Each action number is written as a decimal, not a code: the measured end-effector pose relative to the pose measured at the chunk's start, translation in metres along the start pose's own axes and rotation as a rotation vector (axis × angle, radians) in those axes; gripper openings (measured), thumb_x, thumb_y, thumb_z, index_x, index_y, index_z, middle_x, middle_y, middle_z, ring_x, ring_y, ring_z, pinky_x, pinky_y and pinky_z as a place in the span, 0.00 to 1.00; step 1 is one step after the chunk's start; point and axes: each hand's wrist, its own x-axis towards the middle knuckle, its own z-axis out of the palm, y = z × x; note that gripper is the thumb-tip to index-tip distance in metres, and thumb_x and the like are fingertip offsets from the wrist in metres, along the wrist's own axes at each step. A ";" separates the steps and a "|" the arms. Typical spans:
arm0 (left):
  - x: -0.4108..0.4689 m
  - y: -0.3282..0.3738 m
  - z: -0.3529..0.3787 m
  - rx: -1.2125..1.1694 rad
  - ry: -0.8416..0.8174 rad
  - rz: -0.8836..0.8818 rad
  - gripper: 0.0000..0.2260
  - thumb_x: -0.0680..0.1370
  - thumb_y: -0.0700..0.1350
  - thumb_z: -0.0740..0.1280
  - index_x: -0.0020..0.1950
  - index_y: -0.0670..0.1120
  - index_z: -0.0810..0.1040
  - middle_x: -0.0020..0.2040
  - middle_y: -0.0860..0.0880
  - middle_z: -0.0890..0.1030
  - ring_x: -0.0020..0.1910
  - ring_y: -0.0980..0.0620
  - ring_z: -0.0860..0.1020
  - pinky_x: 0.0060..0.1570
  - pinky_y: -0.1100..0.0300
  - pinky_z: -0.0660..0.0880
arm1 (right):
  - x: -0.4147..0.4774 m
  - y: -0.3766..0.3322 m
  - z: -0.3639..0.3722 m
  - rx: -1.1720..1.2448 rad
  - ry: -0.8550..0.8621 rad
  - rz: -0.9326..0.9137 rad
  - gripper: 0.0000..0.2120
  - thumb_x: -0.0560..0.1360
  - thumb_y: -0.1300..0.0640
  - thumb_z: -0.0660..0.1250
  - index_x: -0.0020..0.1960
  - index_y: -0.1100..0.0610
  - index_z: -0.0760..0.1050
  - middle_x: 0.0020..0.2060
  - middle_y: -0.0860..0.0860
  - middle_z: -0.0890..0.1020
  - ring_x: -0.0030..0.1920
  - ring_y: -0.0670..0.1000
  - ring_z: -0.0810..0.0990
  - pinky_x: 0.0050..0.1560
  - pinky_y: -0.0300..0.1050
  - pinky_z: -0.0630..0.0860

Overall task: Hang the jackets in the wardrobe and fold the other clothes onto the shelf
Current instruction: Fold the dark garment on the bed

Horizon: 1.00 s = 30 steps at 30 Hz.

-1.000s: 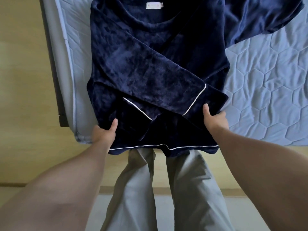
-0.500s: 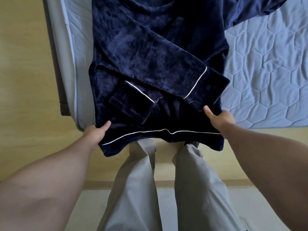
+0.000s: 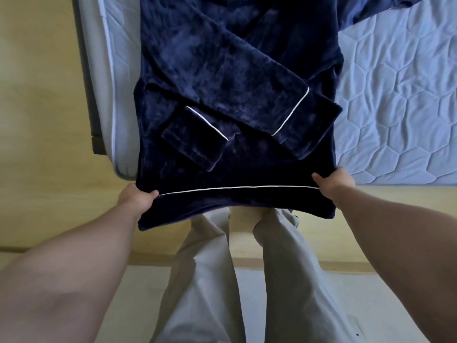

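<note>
Left hand (image 3: 134, 200) and right hand (image 3: 332, 184) grip navy top's (image 3: 222, 82) hem over mattress (image 3: 395, 107).

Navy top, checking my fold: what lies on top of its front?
One sleeve lies diagonally across it; a second sleeve's cuff pokes out beneath. The rest of that sleeve is covered.

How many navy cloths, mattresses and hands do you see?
navy top: 1
other navy cloth: 1
mattress: 1
hands: 2, left hand and right hand, each with a grip on the hem
Total: 5
</note>
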 end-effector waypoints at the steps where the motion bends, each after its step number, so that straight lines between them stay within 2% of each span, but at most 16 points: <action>1: 0.001 0.008 -0.001 0.039 0.006 -0.002 0.22 0.76 0.50 0.75 0.65 0.43 0.74 0.60 0.41 0.80 0.56 0.37 0.79 0.57 0.45 0.78 | 0.000 -0.007 -0.001 -0.009 0.014 0.018 0.25 0.77 0.50 0.71 0.65 0.61 0.65 0.59 0.64 0.77 0.58 0.66 0.78 0.52 0.57 0.76; 3: 0.002 0.031 -0.004 0.097 0.005 0.000 0.27 0.74 0.47 0.76 0.68 0.41 0.71 0.62 0.40 0.79 0.57 0.36 0.78 0.54 0.48 0.77 | -0.004 -0.024 -0.004 -0.006 0.097 0.063 0.25 0.74 0.57 0.69 0.67 0.59 0.62 0.63 0.63 0.72 0.63 0.66 0.75 0.58 0.58 0.74; 6: 0.002 0.075 -0.010 0.091 0.043 0.032 0.24 0.71 0.42 0.73 0.65 0.40 0.71 0.59 0.39 0.79 0.55 0.35 0.78 0.55 0.46 0.79 | -0.014 -0.057 -0.005 -0.028 0.287 0.043 0.28 0.71 0.59 0.66 0.69 0.57 0.61 0.66 0.60 0.68 0.68 0.62 0.70 0.67 0.59 0.67; 8: 0.002 0.113 -0.020 0.065 0.145 0.074 0.22 0.72 0.43 0.69 0.63 0.40 0.71 0.60 0.39 0.78 0.56 0.35 0.79 0.57 0.44 0.79 | -0.021 -0.086 -0.009 -0.004 0.355 -0.018 0.26 0.71 0.60 0.65 0.67 0.57 0.63 0.65 0.59 0.68 0.67 0.62 0.69 0.67 0.59 0.65; 13: 0.002 0.220 -0.060 0.007 0.368 0.266 0.22 0.78 0.49 0.66 0.68 0.40 0.69 0.69 0.39 0.72 0.67 0.36 0.74 0.63 0.44 0.73 | -0.021 -0.174 -0.044 0.016 0.472 -0.189 0.23 0.74 0.57 0.63 0.68 0.58 0.65 0.66 0.59 0.68 0.67 0.62 0.68 0.67 0.56 0.65; 17: 0.026 0.308 -0.088 -0.042 0.388 0.443 0.20 0.81 0.49 0.63 0.70 0.40 0.68 0.71 0.39 0.69 0.65 0.35 0.75 0.63 0.44 0.72 | 0.008 -0.256 -0.084 0.112 0.573 -0.342 0.22 0.74 0.59 0.60 0.67 0.60 0.65 0.66 0.59 0.68 0.66 0.63 0.68 0.65 0.59 0.68; 20: 0.044 0.366 -0.105 -0.040 0.432 0.545 0.22 0.82 0.52 0.62 0.71 0.40 0.68 0.71 0.39 0.69 0.67 0.36 0.73 0.64 0.44 0.70 | 0.037 -0.309 -0.113 0.146 0.640 -0.435 0.23 0.78 0.53 0.60 0.70 0.61 0.64 0.68 0.59 0.67 0.68 0.63 0.68 0.64 0.60 0.70; 22: 0.054 0.397 -0.114 -0.018 0.440 0.537 0.23 0.83 0.53 0.61 0.72 0.40 0.68 0.72 0.39 0.70 0.68 0.36 0.73 0.65 0.44 0.70 | 0.054 -0.337 -0.131 0.178 0.652 -0.454 0.26 0.79 0.48 0.60 0.72 0.61 0.63 0.69 0.59 0.67 0.69 0.63 0.68 0.64 0.60 0.69; 25: 0.067 0.427 -0.121 -0.044 0.360 0.462 0.21 0.82 0.53 0.59 0.69 0.40 0.71 0.65 0.38 0.79 0.61 0.36 0.80 0.61 0.44 0.77 | 0.076 -0.362 -0.155 0.212 0.594 -0.468 0.30 0.80 0.44 0.61 0.75 0.59 0.60 0.72 0.58 0.67 0.71 0.62 0.68 0.66 0.59 0.67; 27: 0.070 0.435 -0.123 -0.109 0.309 0.406 0.20 0.83 0.54 0.59 0.67 0.41 0.72 0.57 0.39 0.83 0.51 0.39 0.84 0.48 0.48 0.81 | 0.087 -0.370 -0.170 0.195 0.504 -0.471 0.31 0.80 0.42 0.61 0.76 0.59 0.59 0.72 0.58 0.69 0.72 0.62 0.69 0.68 0.58 0.67; 29: 0.071 0.439 -0.127 -0.167 0.268 0.366 0.19 0.84 0.53 0.58 0.66 0.41 0.72 0.43 0.40 0.84 0.35 0.45 0.82 0.33 0.55 0.77 | 0.097 -0.375 -0.182 0.168 0.433 -0.459 0.31 0.78 0.42 0.64 0.73 0.60 0.64 0.69 0.59 0.74 0.69 0.62 0.73 0.66 0.55 0.71; 30: 0.071 0.441 -0.129 -0.203 0.236 0.348 0.18 0.85 0.52 0.57 0.66 0.40 0.72 0.35 0.41 0.83 0.31 0.46 0.80 0.33 0.57 0.76 | 0.100 -0.376 -0.188 0.173 0.404 -0.449 0.29 0.77 0.43 0.65 0.70 0.61 0.69 0.65 0.59 0.77 0.65 0.62 0.77 0.63 0.52 0.74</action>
